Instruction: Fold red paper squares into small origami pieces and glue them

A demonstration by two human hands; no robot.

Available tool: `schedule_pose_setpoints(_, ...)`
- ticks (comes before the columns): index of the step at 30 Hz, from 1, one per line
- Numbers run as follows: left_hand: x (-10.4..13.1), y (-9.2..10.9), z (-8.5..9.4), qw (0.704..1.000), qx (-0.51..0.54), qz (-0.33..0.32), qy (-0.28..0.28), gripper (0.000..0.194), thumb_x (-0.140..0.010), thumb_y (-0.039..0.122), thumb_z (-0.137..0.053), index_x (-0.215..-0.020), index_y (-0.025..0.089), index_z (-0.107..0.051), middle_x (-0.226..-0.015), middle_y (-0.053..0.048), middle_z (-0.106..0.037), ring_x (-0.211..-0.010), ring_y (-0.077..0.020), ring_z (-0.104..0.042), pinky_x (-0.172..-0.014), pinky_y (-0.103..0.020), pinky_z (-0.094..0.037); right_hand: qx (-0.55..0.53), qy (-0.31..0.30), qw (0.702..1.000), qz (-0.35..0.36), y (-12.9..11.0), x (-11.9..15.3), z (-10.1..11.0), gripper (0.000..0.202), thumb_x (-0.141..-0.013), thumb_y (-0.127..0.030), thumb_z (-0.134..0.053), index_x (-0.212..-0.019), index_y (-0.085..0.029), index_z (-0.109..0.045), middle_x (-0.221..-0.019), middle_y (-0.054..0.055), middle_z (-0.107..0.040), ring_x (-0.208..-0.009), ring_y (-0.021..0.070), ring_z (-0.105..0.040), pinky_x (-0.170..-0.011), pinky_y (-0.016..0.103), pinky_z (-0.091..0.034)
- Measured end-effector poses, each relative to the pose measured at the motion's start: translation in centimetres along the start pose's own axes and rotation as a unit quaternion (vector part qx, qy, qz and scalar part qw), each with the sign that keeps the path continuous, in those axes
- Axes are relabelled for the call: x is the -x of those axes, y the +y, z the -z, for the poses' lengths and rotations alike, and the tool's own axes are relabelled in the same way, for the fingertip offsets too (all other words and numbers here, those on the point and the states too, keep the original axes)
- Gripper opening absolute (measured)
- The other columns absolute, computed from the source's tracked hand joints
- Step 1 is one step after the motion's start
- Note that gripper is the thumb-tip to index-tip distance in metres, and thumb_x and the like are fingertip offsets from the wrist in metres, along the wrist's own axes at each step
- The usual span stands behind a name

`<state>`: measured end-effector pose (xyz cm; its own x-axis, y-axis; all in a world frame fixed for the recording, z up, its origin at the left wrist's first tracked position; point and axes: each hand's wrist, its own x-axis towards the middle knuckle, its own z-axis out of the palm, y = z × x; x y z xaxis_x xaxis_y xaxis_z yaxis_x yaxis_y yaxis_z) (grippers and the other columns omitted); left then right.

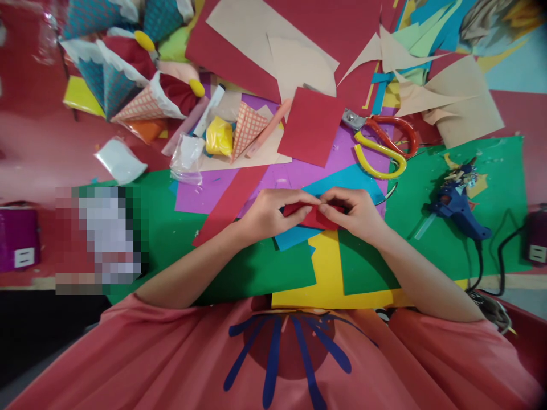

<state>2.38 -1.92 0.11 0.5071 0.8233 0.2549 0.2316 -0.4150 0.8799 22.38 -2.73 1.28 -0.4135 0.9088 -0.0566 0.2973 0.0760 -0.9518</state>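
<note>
A small piece of red paper (327, 221) is pinched at its upper edge between both hands, above a blue sheet (285, 239). My left hand (280, 209) grips it with thumb and forefinger. On the other side, my right hand (354, 210) holds it the same way, the fingertips of both hands meeting. The fingers hide part of the paper, so I cannot tell whether it is folded. Just beyond the hands lie a red rectangle of paper (311, 126) and scissors (380, 142) with one red and one yellow handle. A red strip (231, 202) rests left of my left hand.
A blue glue gun (459, 208) with a cord lies at the right on green sheets (499, 171). Several paper cones (137, 102) stand at the back left, near a yellow packet (219, 136) and a white packet (121, 160). Beige offcuts (465, 108) lie at the back right.
</note>
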Motion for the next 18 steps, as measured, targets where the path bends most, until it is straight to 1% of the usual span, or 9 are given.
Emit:
schedule_pose_setpoints(2,0.19,-0.04,-0.13,1.0,0.011,0.018,-0.004,0.02,-0.081,0.013,-0.06,-0.098,0.02,-0.066,-0.096,-0.001,-0.076,-0.085,-0.0117,-0.074,-0.074,-0.017,-0.057,0.019,-0.017,1.0,0.011,0.05,0.0,-0.1,0.012,-0.082,-0.022,-0.058,-0.071,-0.018,-0.061,-0.067,-0.001,-0.062,-0.058,0.0089,-0.049,-0.057,0.023,-0.039)
schedule_pose_setpoints(4,0.33,-0.07,-0.25,0.999,0.025,0.039,-0.022,0.023,-0.081,0.014,-0.06,-0.103,0.02,-0.061,-0.097,-0.002,-0.074,-0.085,-0.012,-0.074,-0.071,-0.016,-0.056,0.031,-0.033,0.999,0.024,0.09,-0.05,-0.18,0.012,-0.081,-0.021,-0.056,-0.07,-0.018,-0.059,-0.068,-0.001,-0.062,-0.06,0.0094,-0.05,-0.057,0.023,-0.039)
schedule_pose_setpoints(6,0.38,-0.07,-0.34,0.997,0.034,0.046,-0.042,0.025,-0.081,0.015,-0.06,-0.105,0.02,-0.058,-0.096,-0.002,-0.072,-0.083,-0.0118,-0.074,-0.069,-0.016,-0.056,0.032,-0.048,0.998,0.038,0.08,-0.07,-0.2,0.012,-0.081,-0.019,-0.056,-0.069,-0.018,-0.058,-0.07,0.0,-0.062,-0.062,0.01,-0.052,-0.059,0.024,-0.04)
schedule_pose_setpoints(7,0.36,-0.05,-0.36,0.997,0.037,0.048,-0.044,0.025,-0.082,0.016,-0.06,-0.106,0.02,-0.058,-0.097,-0.002,-0.072,-0.084,-0.0116,-0.073,-0.07,-0.016,-0.056,0.026,-0.053,0.997,0.039,0.06,-0.06,-0.18,0.013,-0.081,-0.02,-0.056,-0.069,-0.018,-0.058,-0.07,0.0,-0.062,-0.063,0.0105,-0.053,-0.06,0.024,-0.04)
schedule_pose_setpoints(9,0.26,0.01,-0.37,0.997,0.049,0.061,-0.027,0.026,-0.082,0.02,-0.062,-0.108,0.02,-0.057,-0.104,-0.004,-0.07,-0.082,-0.0109,-0.072,-0.072,-0.018,-0.056,-0.003,-0.051,0.998,0.027,-0.01,0.01,-0.11,0.015,-0.083,-0.022,-0.058,-0.069,-0.018,-0.058,-0.07,0.0,-0.062,-0.064,0.0109,-0.054,-0.062,0.025,-0.041)
schedule_pose_setpoints(11,0.11,0.05,-0.35,0.994,0.069,0.085,-0.003,0.032,-0.083,0.027,-0.065,-0.113,0.02,-0.056,-0.111,-0.005,-0.069,-0.081,-0.0107,-0.071,-0.074,-0.02,-0.057,-0.049,-0.027,0.998,0.0,-0.09,0.11,-0.07,0.018,-0.083,-0.027,-0.061,-0.068,-0.018,-0.058,-0.069,-0.001,-0.06,-0.063,0.0104,-0.052,-0.06,0.025,-0.04)
schedule_pose_setpoints(14,-0.06,-0.07,-0.36,0.99,0.084,0.111,0.027,0.048,-0.077,0.039,-0.072,-0.118,0.02,-0.055,-0.117,-0.007,-0.068,-0.09,-0.015,-0.071,-0.076,-0.023,-0.057,-0.123,0.039,0.991,-0.034,-0.07,0.24,-0.18,0.023,-0.081,-0.032,-0.066,-0.065,-0.019,-0.057,-0.064,-0.003,-0.056,-0.059,0.0092,-0.048,-0.056,0.025,-0.037)
schedule_pose_setpoints(16,-0.13,-0.19,-0.39,0.988,0.089,0.121,0.031,0.049,-0.073,0.043,-0.075,-0.112,0.018,-0.058,-0.107,-0.007,-0.071,-0.09,-0.0174,-0.071,-0.075,-0.025,-0.058,-0.163,0.084,0.982,-0.04,0.11,0.27,-0.35,0.022,-0.079,-0.032,-0.069,-0.064,-0.02,-0.058,-0.065,-0.003,-0.056,-0.06,0.0092,-0.048,-0.056,0.025,-0.037)
schedule_pose_setpoints(18,-0.22,-0.22,-0.36,0.987,0.094,0.13,0.005,0.036,-0.076,0.045,-0.072,-0.097,0.016,-0.063,-0.086,-0.004,-0.074,-0.075,-0.0164,-0.071,-0.066,-0.025,-0.057,-0.188,0.115,0.975,-0.039,0.38,0.28,-0.54,0.02,-0.078,-0.03,-0.07,-0.065,-0.021,-0.058,-0.067,-0.003,-0.057,-0.062,0.0093,-0.05,-0.058,0.025,-0.039)
